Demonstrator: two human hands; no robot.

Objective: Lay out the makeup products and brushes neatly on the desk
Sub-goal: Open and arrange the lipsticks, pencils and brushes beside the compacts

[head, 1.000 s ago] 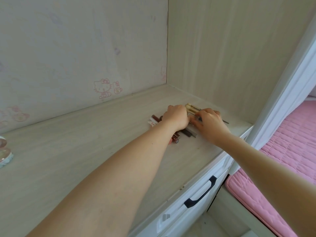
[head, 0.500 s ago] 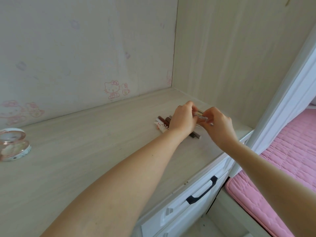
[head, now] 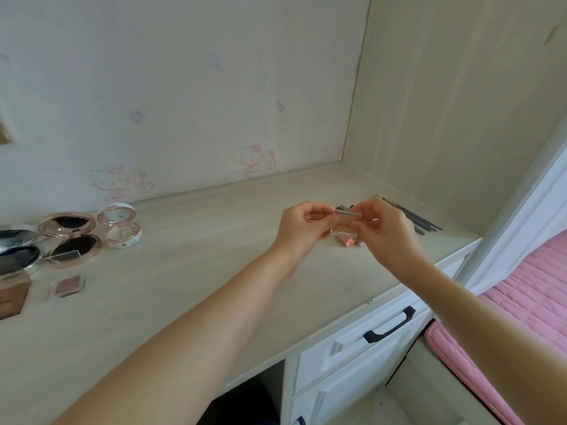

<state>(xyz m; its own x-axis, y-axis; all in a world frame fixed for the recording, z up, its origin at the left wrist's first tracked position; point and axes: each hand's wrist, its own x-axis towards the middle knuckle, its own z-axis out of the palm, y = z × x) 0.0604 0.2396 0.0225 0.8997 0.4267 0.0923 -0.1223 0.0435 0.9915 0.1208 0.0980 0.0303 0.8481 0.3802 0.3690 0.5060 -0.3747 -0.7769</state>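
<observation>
Both hands are raised above the desk (head: 190,271), near its right end. The left hand (head: 302,230) and the right hand (head: 386,233) pinch the two ends of a small clear tube (head: 348,213) between curled fingertips. Another clear tube with a pink end (head: 345,238) sits just below (held or lying, I cannot tell). Thin brushes (head: 420,221) lie behind the right hand. Open compacts (head: 92,237) sit far left.
</observation>
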